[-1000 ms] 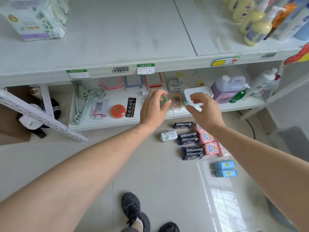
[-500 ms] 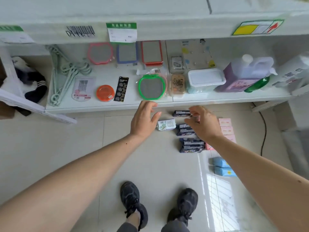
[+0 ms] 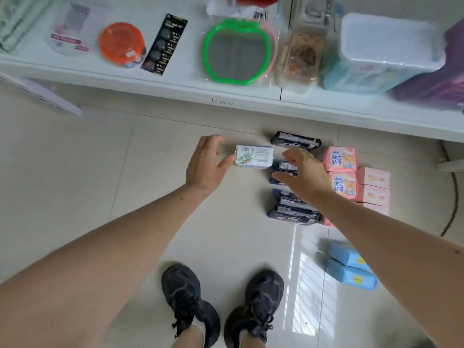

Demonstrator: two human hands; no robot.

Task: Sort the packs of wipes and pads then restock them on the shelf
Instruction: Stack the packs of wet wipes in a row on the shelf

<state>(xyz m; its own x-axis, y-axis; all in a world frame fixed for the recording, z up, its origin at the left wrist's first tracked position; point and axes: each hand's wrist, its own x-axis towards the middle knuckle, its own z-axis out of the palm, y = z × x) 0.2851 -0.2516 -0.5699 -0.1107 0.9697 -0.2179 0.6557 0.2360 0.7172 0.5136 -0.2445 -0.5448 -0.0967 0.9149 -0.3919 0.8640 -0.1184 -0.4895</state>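
We see a small white-and-green plastic pack of wipes lying on the pale tiled floor, near the front edge of the white bottom shelf. Our left hand reaches beside its left end, fingers spread and relaxed, thumb seemingly at the pack's edge. Our right hand hovers with fingers apart over the dark navy packs. To their right lie pink packs, and nearer our black shoes, light-blue packs.

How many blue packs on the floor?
2: both lie side by side on the floor tiles right of the shoes, under the right forearm, one blue pack just beyond the other. None visibly hidden.
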